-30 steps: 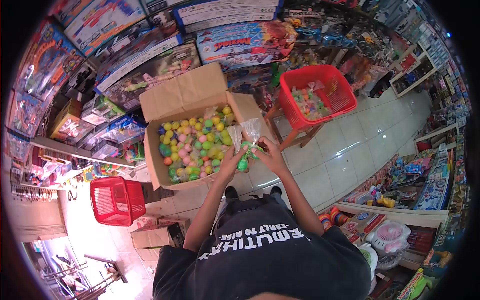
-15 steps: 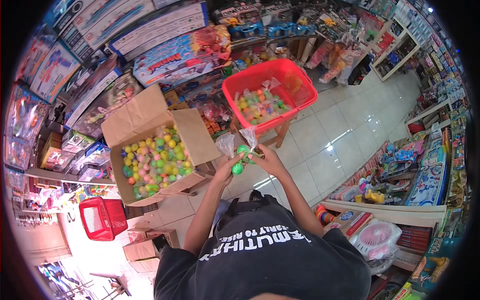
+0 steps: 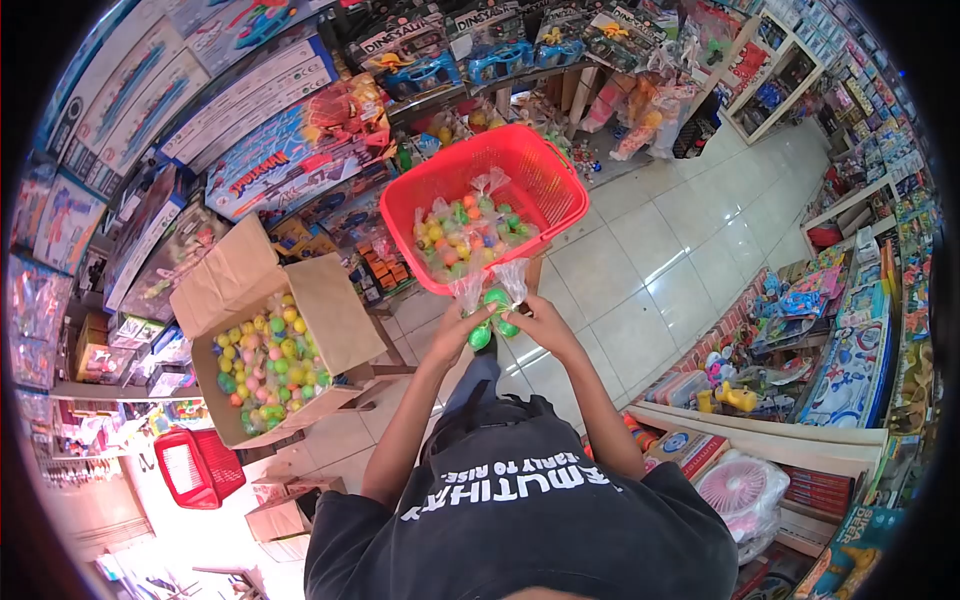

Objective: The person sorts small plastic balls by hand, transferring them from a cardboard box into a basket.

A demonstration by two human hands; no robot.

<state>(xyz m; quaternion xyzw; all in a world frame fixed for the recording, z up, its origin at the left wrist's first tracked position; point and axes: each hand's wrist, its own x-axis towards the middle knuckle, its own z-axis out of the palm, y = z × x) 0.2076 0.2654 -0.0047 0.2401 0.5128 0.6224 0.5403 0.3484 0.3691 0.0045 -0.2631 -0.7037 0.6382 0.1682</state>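
Note:
My left hand (image 3: 455, 335) is closed on a clear plastic bag with a green ball (image 3: 480, 335) at its lower end. Close beside it, my right hand (image 3: 538, 325) grips another clear bag (image 3: 511, 278) with green balls (image 3: 497, 299). Both bags' tops stick up toward the red basket (image 3: 567, 200), just beyond my hands. Bagged balls of several colours (image 3: 470, 225) lie inside that basket. To the left, an open cardboard box (image 3: 338, 310) holds many loose-looking yellow, green, pink and orange balls (image 3: 265, 360).
A smaller red basket (image 3: 198, 468) stands at the lower left. Boxed toys (image 3: 290, 145) line the far left side. At the right are shelves with toys (image 3: 735, 398) and a pink fan (image 3: 742, 487). Tiled floor (image 3: 640, 270) runs between the shelves.
The red basket and cardboard box now appear further left and lower in view. My hands stay near the same place in view, with the bags closer together and nearer the basket.

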